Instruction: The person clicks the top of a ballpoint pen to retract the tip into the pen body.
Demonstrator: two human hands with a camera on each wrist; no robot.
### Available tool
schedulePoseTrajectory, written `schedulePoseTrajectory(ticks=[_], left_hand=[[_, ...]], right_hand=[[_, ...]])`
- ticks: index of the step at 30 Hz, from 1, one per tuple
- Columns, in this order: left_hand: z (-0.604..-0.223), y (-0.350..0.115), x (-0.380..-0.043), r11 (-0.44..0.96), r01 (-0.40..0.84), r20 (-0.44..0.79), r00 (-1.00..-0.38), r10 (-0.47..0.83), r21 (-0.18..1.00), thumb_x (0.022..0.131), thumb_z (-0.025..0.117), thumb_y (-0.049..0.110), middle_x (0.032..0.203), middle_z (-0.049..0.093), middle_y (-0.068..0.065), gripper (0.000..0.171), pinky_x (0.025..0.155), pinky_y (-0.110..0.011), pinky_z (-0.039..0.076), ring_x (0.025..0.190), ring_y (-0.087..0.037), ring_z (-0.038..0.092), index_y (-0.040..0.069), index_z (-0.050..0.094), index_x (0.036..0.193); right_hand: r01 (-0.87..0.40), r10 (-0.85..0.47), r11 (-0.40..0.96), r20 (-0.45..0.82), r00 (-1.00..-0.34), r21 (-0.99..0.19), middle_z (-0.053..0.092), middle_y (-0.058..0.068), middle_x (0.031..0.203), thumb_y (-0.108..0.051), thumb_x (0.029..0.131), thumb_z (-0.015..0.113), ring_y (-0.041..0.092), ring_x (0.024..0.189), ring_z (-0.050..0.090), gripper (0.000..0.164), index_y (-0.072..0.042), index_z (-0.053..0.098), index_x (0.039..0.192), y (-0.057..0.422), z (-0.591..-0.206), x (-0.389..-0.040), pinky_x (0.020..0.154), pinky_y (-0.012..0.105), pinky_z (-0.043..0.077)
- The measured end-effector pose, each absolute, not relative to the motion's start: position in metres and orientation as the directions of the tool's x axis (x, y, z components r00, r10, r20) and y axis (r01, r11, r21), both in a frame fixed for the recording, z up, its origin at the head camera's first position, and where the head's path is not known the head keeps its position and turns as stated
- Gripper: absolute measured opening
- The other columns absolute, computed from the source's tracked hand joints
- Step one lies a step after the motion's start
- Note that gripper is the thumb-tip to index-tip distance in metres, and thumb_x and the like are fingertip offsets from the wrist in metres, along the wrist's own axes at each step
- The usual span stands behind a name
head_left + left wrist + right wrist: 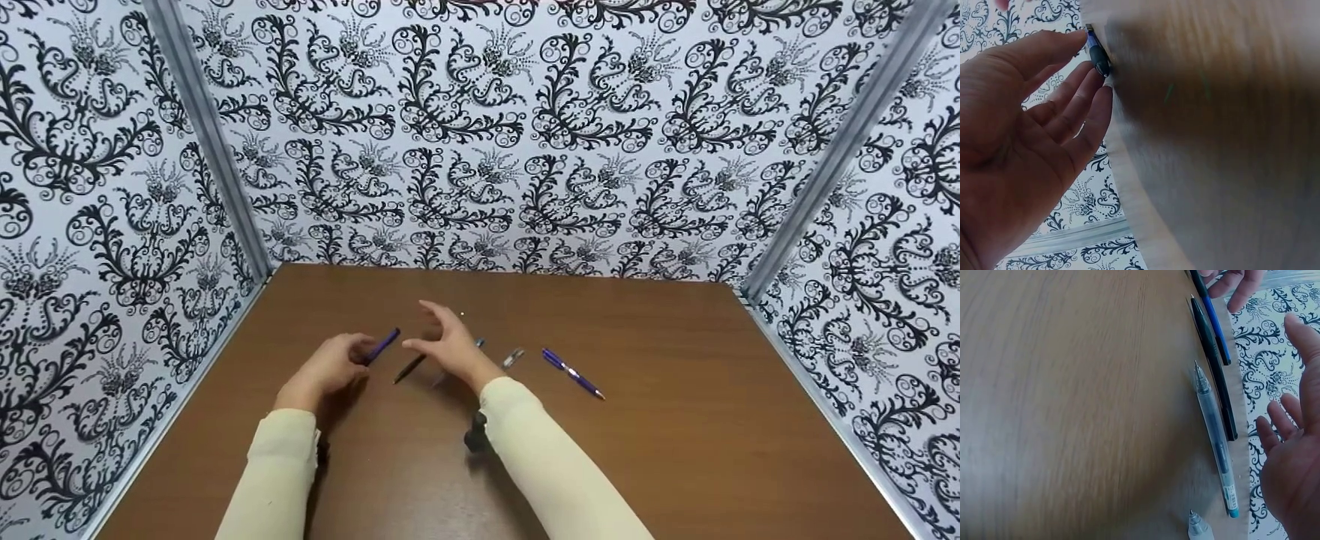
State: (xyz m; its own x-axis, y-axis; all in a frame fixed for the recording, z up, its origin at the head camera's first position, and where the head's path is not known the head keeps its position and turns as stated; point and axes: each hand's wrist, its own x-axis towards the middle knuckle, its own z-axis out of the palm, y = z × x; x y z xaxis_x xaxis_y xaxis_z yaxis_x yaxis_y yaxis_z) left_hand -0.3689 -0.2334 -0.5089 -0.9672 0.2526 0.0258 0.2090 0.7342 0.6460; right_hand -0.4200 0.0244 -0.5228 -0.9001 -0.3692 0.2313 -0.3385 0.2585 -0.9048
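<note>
A blue pen with a dark grip (383, 345) is at the left of the group of pens. My left hand (330, 367) holds its near end between thumb and fingertips; in the left wrist view the dark grip of this pen (1099, 59) shows at the fingertips. My right hand (454, 351) is held over the pens with fingers spread and nothing in it. Below it lie a black pen (1213, 365) and a clear pen with a teal end (1214, 430), side by side on the table. The right hand partly hides both in the head view.
Right of the right hand lies another clear pen (514, 358), then a blue-purple pen with a silver band (573, 373). The brown wooden table (675, 450) is bordered by black-and-white patterned walls (480, 172) at the back and both sides.
</note>
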Motion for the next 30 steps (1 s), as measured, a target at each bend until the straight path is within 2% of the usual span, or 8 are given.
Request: schedulePoseTrajectory(ticks=[6, 15, 30], left_hand=[[-0.5096, -0.2341, -0.3702, 0.753, 0.241, 0.045, -0.961, 0.272, 0.612, 0.098, 0.076, -0.005, 0.132, 0.069, -0.027, 0.051, 0.106, -0.062, 0.054, 0.124, -0.046, 0.066, -0.006, 0.064, 0.147], [-0.5085, -0.2312, -0.3717, 0.774, 0.239, 0.037, -0.962, 0.269, 0.586, 0.096, 0.075, -0.007, 0.124, 0.071, -0.024, 0.048, 0.102, -0.059, 0.057, 0.114, -0.041, 0.07, -0.004, 0.068, 0.144], [-0.508, -0.2285, -0.3727, 0.813, 0.189, -0.026, -0.97, 0.242, 0.551, 0.1, 0.07, -0.007, 0.128, 0.072, -0.022, 0.045, 0.107, -0.063, 0.054, 0.122, -0.043, 0.067, 0.0, 0.069, 0.145]], right_hand=[[-0.342, -0.374, 0.255, 0.234, -0.898, -0.904, 0.05, 0.015, 0.165, -0.021, 0.096, 0.09, 0.045, 0.154, 0.043, 0.083, -0.014, 0.047, 0.167, 0.0257, -0.5237, -0.4205, 0.126, 0.061, 0.035], [-0.313, -0.375, 0.259, 0.203, -0.904, -0.914, 0.05, 0.01, 0.166, -0.022, 0.097, 0.089, 0.044, 0.152, 0.045, 0.082, -0.017, 0.048, 0.168, 0.0272, -0.5225, -0.4196, 0.123, 0.062, 0.04], [-0.301, -0.366, 0.269, 0.192, -0.911, -0.915, 0.049, 0.01, 0.167, -0.027, 0.096, 0.09, 0.043, 0.155, 0.043, 0.085, -0.018, 0.047, 0.168, 0.0298, -0.5235, -0.4207, 0.127, 0.059, 0.036]])
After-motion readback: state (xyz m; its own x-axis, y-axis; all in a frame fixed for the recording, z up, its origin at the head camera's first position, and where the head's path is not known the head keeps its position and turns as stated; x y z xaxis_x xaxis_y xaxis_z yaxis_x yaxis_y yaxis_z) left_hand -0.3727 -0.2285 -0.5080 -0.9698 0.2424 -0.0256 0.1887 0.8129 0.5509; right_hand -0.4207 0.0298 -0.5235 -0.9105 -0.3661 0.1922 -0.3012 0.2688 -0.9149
